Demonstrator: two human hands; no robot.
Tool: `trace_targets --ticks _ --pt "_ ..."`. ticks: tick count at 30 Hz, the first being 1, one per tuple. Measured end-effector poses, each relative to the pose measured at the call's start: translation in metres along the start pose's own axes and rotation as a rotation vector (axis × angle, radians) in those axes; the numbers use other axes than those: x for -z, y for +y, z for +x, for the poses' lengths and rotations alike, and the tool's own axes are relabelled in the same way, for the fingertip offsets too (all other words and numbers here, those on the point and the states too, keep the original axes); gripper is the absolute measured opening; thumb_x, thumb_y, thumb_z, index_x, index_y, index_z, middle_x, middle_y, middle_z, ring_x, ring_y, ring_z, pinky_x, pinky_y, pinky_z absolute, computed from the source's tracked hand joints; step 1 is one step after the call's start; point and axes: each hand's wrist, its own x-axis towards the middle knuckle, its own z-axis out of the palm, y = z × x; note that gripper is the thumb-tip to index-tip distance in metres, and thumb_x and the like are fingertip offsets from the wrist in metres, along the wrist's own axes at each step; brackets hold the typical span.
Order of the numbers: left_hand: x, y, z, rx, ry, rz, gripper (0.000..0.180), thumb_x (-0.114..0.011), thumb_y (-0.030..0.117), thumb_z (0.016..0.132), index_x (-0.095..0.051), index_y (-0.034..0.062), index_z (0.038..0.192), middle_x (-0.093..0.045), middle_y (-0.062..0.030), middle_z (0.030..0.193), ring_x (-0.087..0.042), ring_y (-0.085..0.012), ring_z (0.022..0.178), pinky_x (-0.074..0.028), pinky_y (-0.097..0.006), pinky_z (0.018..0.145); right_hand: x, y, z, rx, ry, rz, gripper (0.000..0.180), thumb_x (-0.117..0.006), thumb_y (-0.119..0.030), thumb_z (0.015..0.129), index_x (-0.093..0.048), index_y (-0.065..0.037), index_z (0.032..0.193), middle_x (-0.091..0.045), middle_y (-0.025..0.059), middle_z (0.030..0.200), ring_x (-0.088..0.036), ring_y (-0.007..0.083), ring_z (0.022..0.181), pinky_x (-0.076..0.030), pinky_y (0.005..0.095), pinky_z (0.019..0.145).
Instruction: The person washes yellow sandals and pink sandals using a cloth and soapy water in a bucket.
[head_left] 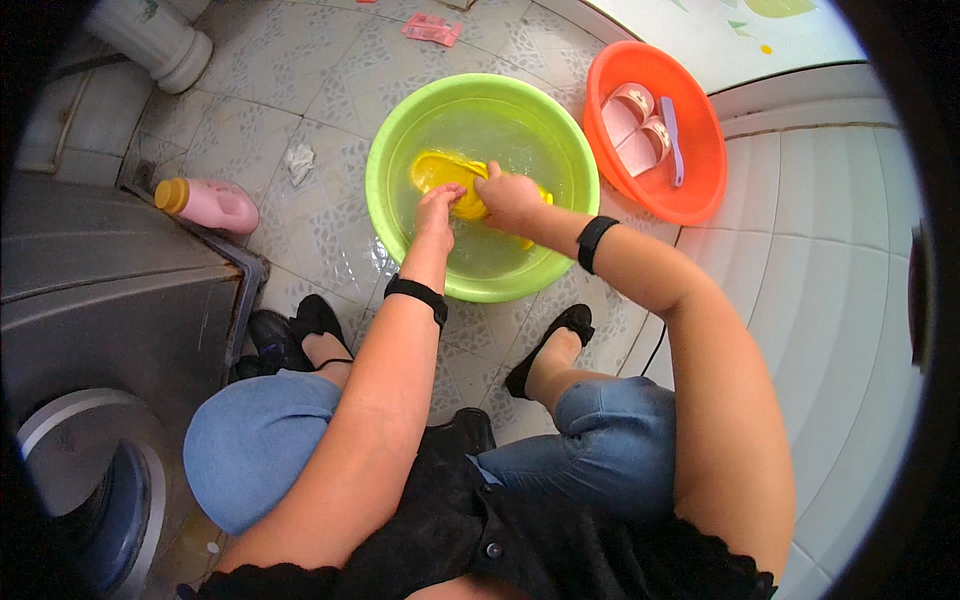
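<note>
A light green basin point(382, 190) of cloudy water stands on the floor in front of me. In it lies a yellow slipper point(436, 170), partly under the water, and more yellow shows beyond my right wrist. My right hand point(512, 203) is closed on the slipper's strap area, thumb pointing away from me; its other fingers are mostly hidden. Beside it, my left hand point(439, 212) reaches over the near rim with its fingers stretched out against the slipper's near side. Dark bands circle both wrists.
An orange basin point(708, 150) at the right holds pink slippers point(640, 143) and a lilac brush point(673, 140). At the left are a pink bottle point(222, 205) with a yellow cap and a crumpled tissue point(299, 162). A pink packet point(431, 29) lies beyond. A dark grey cabinet point(110, 260) flanks me.
</note>
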Motion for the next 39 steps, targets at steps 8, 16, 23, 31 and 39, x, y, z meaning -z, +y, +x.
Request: trace_targets --ticks 8,16,23,31,39 --pt "-0.013 0.01 -0.004 0.182 -0.002 -0.085 0.035 -0.049 0.014 0.088 -0.055 0.0128 0.122 -0.063 -0.0027 0.123 -0.048 -0.0184 0.128 0.007 -0.076 0.102 0.0 0.035 0.022 0.021 -0.043 0.041 0.058 -0.082 -0.034 0.067 -0.06 -0.007 0.113 -0.054 0.0207 0.117 -0.066 0.0346 0.095 -0.054 0.0437 0.08" --pt "0.014 -0.016 0.018 0.18 0.202 -0.162 0.035 -0.047 0.014 0.085 -0.058 0.0101 0.119 -0.065 -0.0031 0.113 -0.055 -0.0198 0.117 -0.004 -0.074 0.103 0.012 0.028 0.027 0.039 -0.078 0.073 0.057 -0.083 -0.037 0.065 -0.063 -0.01 0.112 -0.057 0.0196 0.115 -0.065 0.0337 0.097 -0.054 0.0424 0.081" --pt "-0.03 -0.005 -0.018 0.536 0.356 -0.171 0.037 -0.05 0.036 0.088 -0.058 0.0159 0.119 -0.059 -0.001 0.115 -0.056 -0.0209 0.104 -0.023 -0.064 0.103 0.015 0.047 0.013 -0.024 -0.119 0.082 0.057 -0.079 -0.049 0.065 -0.069 -0.009 0.103 -0.067 0.0166 0.099 -0.066 0.031 0.093 -0.053 0.042 0.08" --pt "-0.037 0.01 -0.04 0.416 -0.041 -0.286 0.059 -0.049 0.059 0.088 -0.052 0.0204 0.132 -0.057 -0.0025 0.128 -0.054 -0.0233 0.113 -0.034 -0.063 0.095 0.031 0.074 0.006 -0.128 -0.151 0.505 0.073 -0.075 -0.062 0.064 -0.071 -0.003 0.107 -0.07 0.0135 0.104 -0.067 0.03 0.093 -0.051 0.0375 0.083" --pt "-0.039 0.087 -0.087 0.297 -0.041 0.217 0.065 -0.056 0.063 0.081 -0.055 0.02 0.13 -0.059 -0.0043 0.121 -0.052 -0.0232 0.108 -0.028 -0.056 0.097 0.043 0.069 -0.036 -0.413 -0.329 1.161 0.044 -0.066 -0.063 0.08 -0.065 -0.019 0.087 -0.057 -0.0078 0.065 -0.047 0.0034 0.046 -0.021 0.02 0.038"
